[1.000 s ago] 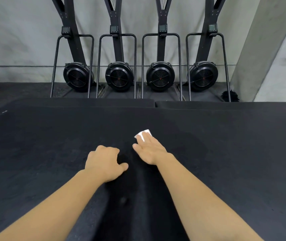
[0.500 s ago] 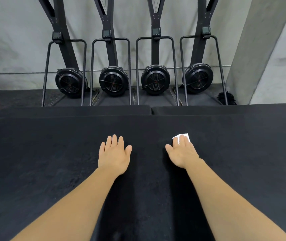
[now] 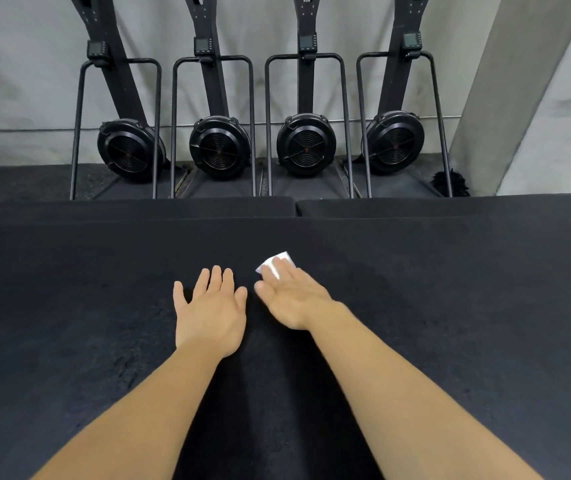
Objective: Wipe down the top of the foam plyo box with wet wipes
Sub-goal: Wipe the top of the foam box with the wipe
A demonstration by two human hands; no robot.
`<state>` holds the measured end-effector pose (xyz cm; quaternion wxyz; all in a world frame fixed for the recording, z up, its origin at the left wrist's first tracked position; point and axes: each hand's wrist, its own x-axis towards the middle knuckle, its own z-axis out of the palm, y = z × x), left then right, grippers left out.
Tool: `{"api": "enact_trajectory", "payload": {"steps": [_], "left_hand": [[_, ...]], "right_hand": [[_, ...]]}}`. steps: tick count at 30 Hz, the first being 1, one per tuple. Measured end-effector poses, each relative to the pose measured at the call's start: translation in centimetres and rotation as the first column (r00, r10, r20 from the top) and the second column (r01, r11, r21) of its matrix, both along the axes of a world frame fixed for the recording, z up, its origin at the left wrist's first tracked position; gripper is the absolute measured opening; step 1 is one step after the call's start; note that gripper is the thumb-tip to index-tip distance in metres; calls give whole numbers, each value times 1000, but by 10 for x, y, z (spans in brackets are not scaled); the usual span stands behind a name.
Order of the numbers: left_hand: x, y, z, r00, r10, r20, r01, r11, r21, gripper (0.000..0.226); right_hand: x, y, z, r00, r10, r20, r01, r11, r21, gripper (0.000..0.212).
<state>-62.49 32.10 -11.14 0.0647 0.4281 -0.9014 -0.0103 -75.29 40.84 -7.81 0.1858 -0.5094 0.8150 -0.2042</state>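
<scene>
The black foam plyo box top fills the lower part of the head view. My right hand lies flat on it near the middle, its fingers pressing a small white wet wipe against the surface. Only the wipe's far corner shows past the fingertips. My left hand rests palm down just to the left, fingers spread, holding nothing. The two hands are almost touching.
Two more black foam boxes butt against the far edge. Beyond them several black ski-trainer machines stand in a row against a grey wall. A concrete pillar rises at the right.
My right hand has slid the wipe left, toward my left hand. My left hand went from a fist to flat with spread fingers, and moved slightly forward.
</scene>
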Motion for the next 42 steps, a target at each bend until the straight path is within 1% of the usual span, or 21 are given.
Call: {"api": "enact_trajectory", "payload": {"steps": [3, 5, 9, 13, 15, 18, 20, 22, 24, 27, 29, 32, 36, 39, 42], "left_hand": [[-1, -1, -2, 1000, 8, 15, -8, 1000, -11, 58], [-1, -1, -3, 1000, 11, 21, -11, 1000, -11, 58], [-1, 0, -3, 1000, 1, 16, -1, 1000, -8, 59], [-1, -1, -3, 1000, -3, 19, 3, 1000, -17, 59], [-1, 0, -3, 1000, -3, 19, 3, 1000, -17, 60], [-2, 1, -1, 1000, -4, 6, 4, 1000, -13, 60], [-1, 2, 0, 1000, -3, 16, 4, 1000, -13, 58], [1, 2, 1, 998, -12, 58, 13, 1000, -14, 58], [1, 3, 0, 998, -20, 67, 22, 1000, -17, 58], [0, 3, 1, 1000, -3, -2, 3, 1000, 6, 58], [-1, 2, 0, 1000, 7, -5, -7, 1000, 9, 59], [-2, 1, -2, 1000, 16, 5, -16, 1000, 3, 59], [-2, 2, -2, 1000, 15, 0, -15, 1000, 7, 59], [-1, 3, -1, 1000, 11, 2, -11, 1000, 12, 59], [-1, 2, -1, 1000, 10, -9, -10, 1000, 14, 59]], "right_hand": [[-48, 21, -2, 982, -186, -14, 187, 982, 7, 45], [-79, 37, -4, 962, -270, -33, 272, 961, 42, 46], [-112, 47, -4, 937, -344, -58, 349, 928, 129, 52], [-95, 29, -7, 907, -408, -105, 419, 898, 136, 62], [-72, 14, -8, 921, -374, -106, 385, 916, 114, 62], [-30, -13, -7, 958, -284, -41, 286, 957, 49, 61], [-3, -32, -8, 981, -193, -13, 193, 981, 20, 60], [15, -47, -8, 996, -85, 0, 85, 995, 45, 60], [15, -54, -5, 1000, -7, -2, 8, 997, 74, 59], [-7, -53, -1, 1000, 4, -17, -3, 999, 45, 53], [-32, -45, -1, 998, -57, -34, 58, 998, 36, 51], [-74, -25, -4, 980, -195, -38, 196, 980, 30, 50], [-120, 4, -3, 944, -320, -79, 326, 942, 77, 51], [-136, 13, -2, 917, -382, -110, 395, 906, 148, 57], [-128, 6, -3, 893, -433, -120, 447, 881, 151, 61]]}}
